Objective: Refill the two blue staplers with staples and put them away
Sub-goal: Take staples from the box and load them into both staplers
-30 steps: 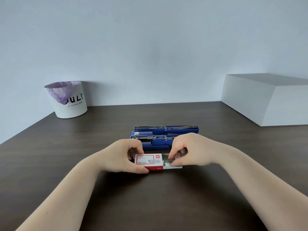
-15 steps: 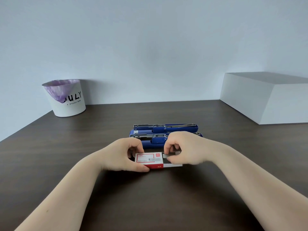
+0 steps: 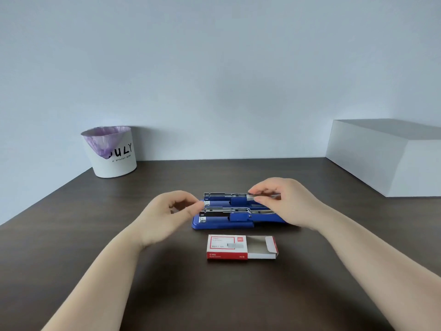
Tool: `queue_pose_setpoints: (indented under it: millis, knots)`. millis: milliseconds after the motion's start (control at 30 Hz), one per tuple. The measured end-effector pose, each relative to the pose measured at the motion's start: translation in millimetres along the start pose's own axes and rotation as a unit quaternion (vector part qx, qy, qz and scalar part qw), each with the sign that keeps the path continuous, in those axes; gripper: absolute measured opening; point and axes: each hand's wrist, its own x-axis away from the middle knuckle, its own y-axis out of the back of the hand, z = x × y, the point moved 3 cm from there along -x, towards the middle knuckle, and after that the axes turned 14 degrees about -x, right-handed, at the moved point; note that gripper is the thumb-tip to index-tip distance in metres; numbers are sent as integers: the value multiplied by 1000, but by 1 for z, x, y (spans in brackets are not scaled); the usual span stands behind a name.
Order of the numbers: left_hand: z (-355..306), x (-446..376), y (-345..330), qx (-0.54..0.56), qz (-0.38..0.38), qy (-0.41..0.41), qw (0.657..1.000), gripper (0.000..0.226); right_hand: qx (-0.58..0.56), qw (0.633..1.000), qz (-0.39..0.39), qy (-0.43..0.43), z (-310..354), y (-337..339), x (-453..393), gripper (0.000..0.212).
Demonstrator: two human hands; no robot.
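Two blue staplers lie side by side on the dark table, both flipped open with their metal channels showing: the near stapler (image 3: 224, 222) and the far stapler (image 3: 226, 198). In front of them sits the red and white staple box (image 3: 241, 247), its inner tray slid out to the right. My right hand (image 3: 284, 201) hovers over the far stapler, pinching a silvery strip of staples (image 3: 253, 196) between thumb and fingers. My left hand (image 3: 171, 213) floats just left of the staplers, fingers curled and apart, holding nothing.
A white bin (image 3: 111, 151) with a purple liner stands at the back left against the wall. A large white box (image 3: 386, 156) fills the back right. The table's left edge (image 3: 43, 199) runs diagonally.
Both hands have left the staple box and risen toward the staplers. My right hand has drawn a strip of staples out of the box and carried it over the far stapler.
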Motion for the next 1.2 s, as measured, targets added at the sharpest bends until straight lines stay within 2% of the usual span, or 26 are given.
queue_pose_setpoints:
  millis: [100, 167, 233, 367, 667, 1067, 1200]
  knots:
    - [14, -16, 8, 72, -118, 79, 987, 22, -9, 999, -36, 0, -3, -3, -25, 23]
    - [25, -31, 4, 75, -153, 133, 976, 19, -12, 999, -36, -5, -5, -11, -41, 23]
    - [34, -46, -7, 58, -130, 156, 977, 16, -3, 1000, -18, -9, -7, -19, -54, 21]
    - [41, -67, -30, -25, -55, 145, 988, 19, 23, 999, 21, -16, -14, -35, -66, 19]
    - [43, -71, -45, -8, 9, 97, 995, 26, 29, 999, 34, 7, -24, -40, -71, 15]
    - [43, -72, -45, -38, 14, 75, 996, 25, -9, 1000, 23, 7, -26, -35, -67, 17]
    - [44, -72, -45, -38, 15, 72, 997, 25, 14, 999, 34, 7, -26, -38, -68, 16]
